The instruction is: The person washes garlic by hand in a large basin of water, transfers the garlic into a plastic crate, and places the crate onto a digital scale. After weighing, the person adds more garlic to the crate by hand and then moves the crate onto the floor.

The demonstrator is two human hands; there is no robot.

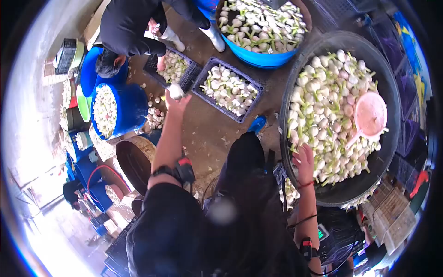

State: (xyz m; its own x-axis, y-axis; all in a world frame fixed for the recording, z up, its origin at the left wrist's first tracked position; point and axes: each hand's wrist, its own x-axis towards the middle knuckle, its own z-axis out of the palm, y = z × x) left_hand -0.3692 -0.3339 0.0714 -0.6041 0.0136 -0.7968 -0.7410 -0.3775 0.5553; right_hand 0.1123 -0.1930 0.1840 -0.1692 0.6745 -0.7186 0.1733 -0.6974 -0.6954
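My left hand (176,106) is stretched forward with a white garlic bulb (175,91) at its fingertips, close to a dark crate (193,77) of garlic. My right hand (304,161) has its fingers apart at the near-left rim of a large black tub (287,138). Inside that tub lies a heap of garlic bulbs (327,106) with green stems. A pink scoop (370,114) rests on the heap, its handle slanting down toward the left. Between the two tubs and my left hand sits a purple crate (240,119) filled with garlic.
A person in dark clothes (129,27) bends at the upper left, one hand in the dark crate. A blue tub (258,57) of garlic stands at the top. Blue barrels (122,111) stand left, loose bulbs (154,117) beside them. A brown round basin (131,157) stands below.
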